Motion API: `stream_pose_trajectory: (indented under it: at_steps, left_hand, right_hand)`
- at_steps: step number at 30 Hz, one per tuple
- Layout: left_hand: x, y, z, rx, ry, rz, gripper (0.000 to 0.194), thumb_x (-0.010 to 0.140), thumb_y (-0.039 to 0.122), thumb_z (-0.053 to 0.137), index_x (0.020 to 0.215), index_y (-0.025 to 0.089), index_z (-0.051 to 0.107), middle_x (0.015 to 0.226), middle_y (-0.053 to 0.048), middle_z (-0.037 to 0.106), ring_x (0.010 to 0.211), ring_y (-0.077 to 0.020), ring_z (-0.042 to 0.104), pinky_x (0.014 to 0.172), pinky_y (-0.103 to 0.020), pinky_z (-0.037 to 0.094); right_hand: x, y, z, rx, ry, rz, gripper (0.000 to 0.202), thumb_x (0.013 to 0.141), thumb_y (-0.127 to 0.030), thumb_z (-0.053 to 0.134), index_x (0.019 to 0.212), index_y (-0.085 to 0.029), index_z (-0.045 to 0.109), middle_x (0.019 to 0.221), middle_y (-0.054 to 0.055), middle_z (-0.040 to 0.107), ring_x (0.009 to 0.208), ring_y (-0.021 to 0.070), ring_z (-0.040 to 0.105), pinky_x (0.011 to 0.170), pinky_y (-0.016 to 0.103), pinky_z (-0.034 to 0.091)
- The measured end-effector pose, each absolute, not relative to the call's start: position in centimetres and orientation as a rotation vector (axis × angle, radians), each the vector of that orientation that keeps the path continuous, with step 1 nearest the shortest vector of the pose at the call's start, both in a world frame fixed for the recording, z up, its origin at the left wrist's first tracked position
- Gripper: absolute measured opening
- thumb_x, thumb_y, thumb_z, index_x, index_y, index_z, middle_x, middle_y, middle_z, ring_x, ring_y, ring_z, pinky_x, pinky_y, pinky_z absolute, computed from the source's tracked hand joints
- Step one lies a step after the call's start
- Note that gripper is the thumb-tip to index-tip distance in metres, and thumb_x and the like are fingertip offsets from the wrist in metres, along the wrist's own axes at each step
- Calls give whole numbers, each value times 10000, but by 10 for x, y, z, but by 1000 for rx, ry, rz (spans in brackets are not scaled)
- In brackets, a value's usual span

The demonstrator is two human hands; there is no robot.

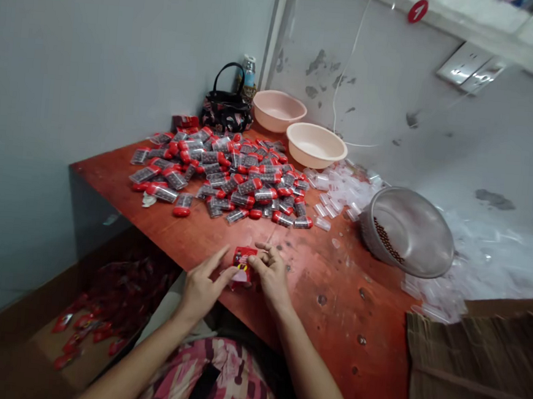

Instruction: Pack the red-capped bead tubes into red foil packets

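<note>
Between my hands, at the near edge of the red table, is a small red printed packet with a yellow and pink design. My left hand pinches its lower left side between thumb and fingers. On the other side, the thumb and bent fingers of my right hand grip its right edge. Just beyond lies a big heap of clear tubes with red caps, filled with small dark balls.
Right of the heap are loose clear empty tubes and a metal bowl holding brown balls. Two plastic basins and a black handbag stand at the back. Red packets fill a box below left. A brown slatted mat lies right.
</note>
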State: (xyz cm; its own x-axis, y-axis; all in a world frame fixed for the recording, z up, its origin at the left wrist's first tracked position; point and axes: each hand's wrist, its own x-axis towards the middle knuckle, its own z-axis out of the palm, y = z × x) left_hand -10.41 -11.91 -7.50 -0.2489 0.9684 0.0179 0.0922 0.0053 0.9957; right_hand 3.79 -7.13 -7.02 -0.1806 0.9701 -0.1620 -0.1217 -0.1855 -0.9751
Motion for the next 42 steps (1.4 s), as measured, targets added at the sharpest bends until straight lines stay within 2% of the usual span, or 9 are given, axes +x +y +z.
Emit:
stream_pose_trajectory:
  at_steps: [4,7,10,13,16,23,29,31,42]
  left_hand:
    - [-115,-119,-70,777,1228,1121,293,645,365,679,865,173,705,811,-51,697,773,-245,627,719,-327,489]
    - [-119,-119,-73,643,1127,1073,245,622,367,698,716,141,709,682,-40,676,686,-216,619,679,-315,492]
    - [-120,-121,-75,592,1199,1120,214,581,336,733,661,139,706,649,-27,669,662,-205,617,672,-304,493]
    - [-122,-123,-73,485,1240,1183,196,565,316,748,600,133,686,615,-26,664,620,-184,617,650,-292,501]
    - [-123,-124,-70,337,1222,1222,219,565,301,754,539,112,646,568,-35,645,573,-154,607,598,-262,507]
    - [-126,-118,-64,46,1095,1372,117,631,173,719,629,84,645,580,-37,636,507,-105,579,497,-210,514]
    - [-125,-113,-62,-187,960,1537,34,727,76,610,714,102,626,674,-44,665,591,-140,635,592,-298,568]
    - [-123,-111,-61,-200,914,1561,40,746,81,592,730,104,620,672,-47,666,611,-149,643,601,-298,568]
    - [-109,-116,-55,-37,848,1562,81,688,133,673,718,91,611,670,-48,659,579,-120,614,562,-220,521]
  right_hand:
    - [33,-68,-66,-1091,-1311,1680,331,700,-270,627,1001,-200,509,553,-90,489,369,62,417,354,167,357]
    - [35,-55,-59,-1137,-1649,1555,246,739,-288,598,962,-196,550,604,-54,561,455,93,500,449,201,414]
    - [48,-26,-49,-1366,-2113,895,163,821,-283,501,915,-191,597,816,32,641,718,162,585,655,270,446]
    - [67,11,-43,-1747,-2364,81,226,830,-218,467,1023,-169,573,1041,111,598,951,220,527,787,314,400]
    - [83,39,-46,-1841,-2438,-75,234,802,-215,503,1003,-120,578,1023,160,593,975,259,501,817,355,378]
    - [93,32,-51,-1773,-2471,-6,234,863,-254,401,922,-119,583,953,157,621,900,256,554,750,344,407]
    - [67,-65,-57,-1382,-1874,1236,330,891,-419,313,945,-180,535,555,-4,594,436,142,548,432,231,412]
    - [52,-97,-61,-1292,-1742,1445,314,884,-423,341,992,-188,518,517,-25,564,388,128,521,380,212,387]
    - [27,-123,-69,-1270,-1809,1269,244,890,-340,370,996,-194,535,550,-22,549,425,105,520,431,198,419]
